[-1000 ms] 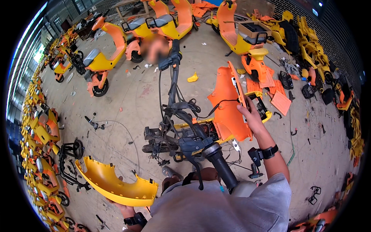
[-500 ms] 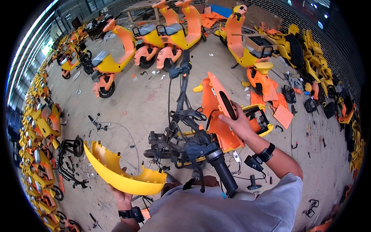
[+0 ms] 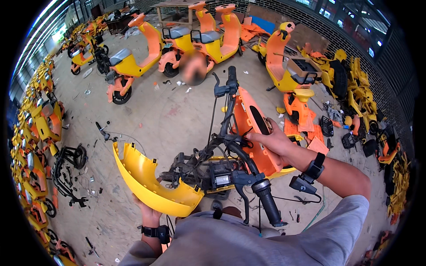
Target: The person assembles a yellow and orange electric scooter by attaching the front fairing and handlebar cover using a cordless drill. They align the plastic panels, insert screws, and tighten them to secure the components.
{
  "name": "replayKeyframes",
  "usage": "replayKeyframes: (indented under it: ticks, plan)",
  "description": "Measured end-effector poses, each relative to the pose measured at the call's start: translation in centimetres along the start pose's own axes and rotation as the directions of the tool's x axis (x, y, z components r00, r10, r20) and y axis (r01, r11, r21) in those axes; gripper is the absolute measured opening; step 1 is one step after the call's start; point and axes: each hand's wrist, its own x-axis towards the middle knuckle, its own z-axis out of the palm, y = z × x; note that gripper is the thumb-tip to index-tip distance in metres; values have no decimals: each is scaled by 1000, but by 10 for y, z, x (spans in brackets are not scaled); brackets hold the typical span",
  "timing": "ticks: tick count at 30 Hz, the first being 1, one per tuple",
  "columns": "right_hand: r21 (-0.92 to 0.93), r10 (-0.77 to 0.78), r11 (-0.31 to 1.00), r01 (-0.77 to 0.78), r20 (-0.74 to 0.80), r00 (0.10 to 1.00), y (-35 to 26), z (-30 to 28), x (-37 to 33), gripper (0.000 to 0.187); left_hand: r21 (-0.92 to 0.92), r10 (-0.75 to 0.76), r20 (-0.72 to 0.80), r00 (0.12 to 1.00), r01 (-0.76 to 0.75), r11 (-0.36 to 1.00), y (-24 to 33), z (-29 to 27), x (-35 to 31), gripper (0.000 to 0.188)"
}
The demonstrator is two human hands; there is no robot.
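Observation:
My left hand (image 3: 147, 213) is closed on the lower edge of a curved yellow plastic cover (image 3: 153, 193), its fingers mostly hidden behind it. The cover is held tilted, with its hollow side facing up. On the right, my right hand (image 3: 275, 141) grips an orange plastic body panel (image 3: 248, 107) with a long dark slot. Between my hands stands a partly stripped scooter. Its black handlebar (image 3: 251, 165) crosses in front of the orange panel, with cables around the stem. A dark box with a silver label (image 3: 222, 180) sits below the bar.
The near handlebar grip (image 3: 269, 205) points toward my body. A bare black frame (image 3: 66, 177) lies on the floor at left. Several orange-and-yellow scooters (image 3: 137, 62) stand farther back. Yellow parts (image 3: 357, 88) are piled at right. A screwdriver (image 3: 298, 216) lies near my right forearm.
The view has shifted. The yellow cover has moved a little right, still in my left hand. The orange panel now sits closer behind the handlebar, and the labelled box has come into sight.

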Motion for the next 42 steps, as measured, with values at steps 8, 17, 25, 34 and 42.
replayKeyframes:
  ticks: [8,17,25,34,42]
  plan:
    - [-261,24,965,9,120,992,-15,9,0,116,117,-132,162,978,114,987,6,-36,48,91]
    - [-245,16,970,8,95,995,-23,18,-6,113,116,-256,225,940,235,965,9,-31,100,96]
    - [-173,-4,985,16,66,998,-38,40,1,109,169,-324,259,910,288,943,18,-53,120,97]
    - [-361,19,933,-2,43,999,-29,41,-3,106,160,-332,208,920,303,940,24,-68,122,90]
    - [-324,-41,945,41,8,999,-9,45,5,108,269,-544,317,777,477,837,-1,-43,160,95]
